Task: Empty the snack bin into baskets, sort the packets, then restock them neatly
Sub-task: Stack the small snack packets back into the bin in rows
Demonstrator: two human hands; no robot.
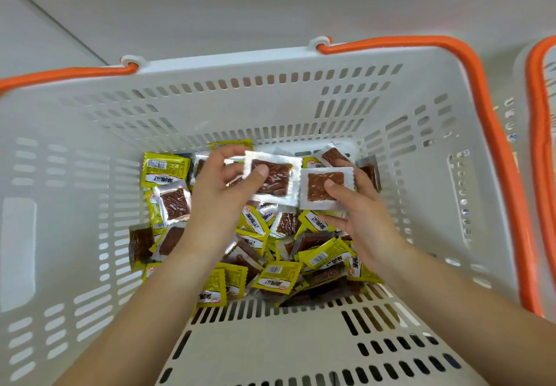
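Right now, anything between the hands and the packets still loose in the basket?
Nothing visible blocks them, but both are occupied: left hand pinches a silver packet, right hand holds another, just above the loose pile.

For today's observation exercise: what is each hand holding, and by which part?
Left hand pinches a clear-faced packet at its left edge. Right hand grips a stack of packets, thumb on top, fingers beneath.

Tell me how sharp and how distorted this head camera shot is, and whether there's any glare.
Head view: the white slotted plastic basket bows outward, its orange handle curved by the wide-angle lens; edges are soft, and the left hand shows slight motion blur; lighting is even and soft; mild sheen lies on the silver-edged clear packet of brown snack it pinches; the right hand looks sharper.
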